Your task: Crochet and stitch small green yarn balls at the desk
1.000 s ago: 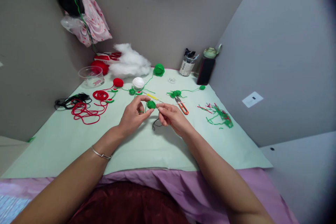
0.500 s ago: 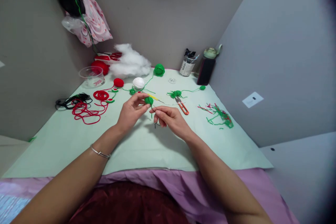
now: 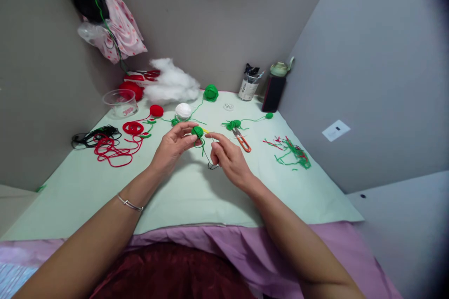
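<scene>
My left hand (image 3: 173, 141) pinches a small green crocheted ball (image 3: 198, 131) between thumb and fingers, above the table. Green yarn tails and a dark thread (image 3: 206, 153) hang below the ball, the thread ending in a loose tangle near my right hand. My right hand (image 3: 226, 152) is close on the right, its index finger stretched toward the ball and its thumb bent beneath. A thin, pale needle (image 3: 212, 137) shows between that finger and thumb, too fine to make out fully. Just behind the fingers lies a yellow-handled tool (image 3: 206, 131), partly hidden.
Orange thread snips (image 3: 242, 142) lie by a green yarn bundle (image 3: 233, 124). Yarn scraps (image 3: 296, 156) are at right, red yarn (image 3: 112, 149) and black yarn (image 3: 94, 136) at left. White stuffing (image 3: 171, 83), a clear tub (image 3: 121, 104) and a dark bottle (image 3: 274, 91) stand behind.
My right hand has shifted slightly, its index finger now straighter and the thumb lower. The ball has turned a little in my left hand, and more dark thread shows below it.
</scene>
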`<action>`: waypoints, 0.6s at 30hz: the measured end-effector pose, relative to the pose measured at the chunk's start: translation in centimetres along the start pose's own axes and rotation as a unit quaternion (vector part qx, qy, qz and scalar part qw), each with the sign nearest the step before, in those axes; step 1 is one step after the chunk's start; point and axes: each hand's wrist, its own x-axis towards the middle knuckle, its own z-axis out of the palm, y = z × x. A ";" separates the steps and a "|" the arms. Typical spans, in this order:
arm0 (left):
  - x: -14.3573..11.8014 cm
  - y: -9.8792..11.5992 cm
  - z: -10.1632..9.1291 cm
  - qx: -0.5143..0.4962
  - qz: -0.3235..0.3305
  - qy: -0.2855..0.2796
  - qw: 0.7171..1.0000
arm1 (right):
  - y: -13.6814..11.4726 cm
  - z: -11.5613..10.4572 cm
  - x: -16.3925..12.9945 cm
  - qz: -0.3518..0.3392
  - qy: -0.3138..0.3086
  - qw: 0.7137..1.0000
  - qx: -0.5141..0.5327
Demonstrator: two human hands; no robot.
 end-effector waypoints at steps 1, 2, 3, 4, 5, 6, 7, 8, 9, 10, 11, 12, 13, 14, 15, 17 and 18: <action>0.0 -0.2 -0.1 0.006 0.003 -0.003 1.000 | -0.2 0.0 -0.1 0.004 -0.001 1.000 -0.006; 0.1 -0.3 -0.2 0.012 0.006 -0.006 1.000 | -0.4 0.0 -0.1 0.009 0.001 1.000 -0.011; 0.1 -0.5 -0.3 0.019 0.009 -0.008 1.000 | -0.6 0.0 -0.2 0.013 0.004 1.000 -0.015; 0.1 -0.6 -0.4 0.026 0.012 -0.010 1.000 | -0.8 0.0 -0.2 0.015 0.005 1.000 -0.019; 0.2 -0.6 -0.4 0.032 0.017 -0.012 0.999 | -0.9 0.0 -0.2 0.016 0.004 1.000 -0.024; 0.1 -0.6 -0.4 0.039 0.021 -0.012 0.999 | -1.0 0.0 -0.2 0.017 -0.001 0.999 -0.029; 0.1 -0.6 -0.3 0.046 0.025 -0.011 0.999 | -1.1 -0.1 -0.2 0.017 -0.008 0.999 -0.035; 0.1 -0.6 -0.2 0.053 0.027 -0.010 0.998 | -1.1 0.0 -0.2 0.017 -0.016 0.999 -0.041; 0.0 -0.5 -0.1 0.059 0.027 -0.008 0.998 | -1.1 0.0 -0.2 0.017 -0.023 0.998 -0.048; 0.0 -0.4 0.1 0.064 0.026 -0.005 0.998 | -1.1 0.0 -0.2 0.016 -0.029 0.998 -0.055; -0.1 -0.3 0.2 0.067 0.024 -0.002 0.997 | -1.1 0.0 -0.2 0.017 -0.033 0.997 -0.062; -0.1 -0.3 0.3 0.068 0.022 0.000 0.997 | -1.0 0.1 -0.2 0.018 -0.034 0.997 -0.068; -0.2 -0.2 0.3 0.066 0.020 0.001 0.998 | -1.0 0.1 -0.2 0.020 -0.033 0.997 -0.074; -0.2 -0.2 0.4 0.063 0.019 0.002 0.998 | -1.0 0.1 -0.2 0.021 -0.032 0.996 -0.077; -0.2 -0.2 0.4 0.061 0.019 0.002 0.998 | -0.9 0.1 -0.2 0.022 -0.033 0.996 -0.079; -0.2 -0.3 0.4 0.059 0.020 0.002 0.998 | -0.9 0.1 -0.2 0.022 -0.035 0.996 -0.082; -0.2 -0.3 0.4 0.061 0.021 0.002 0.998 | -0.9 0.1 -0.2 0.021 -0.037 0.996 -0.084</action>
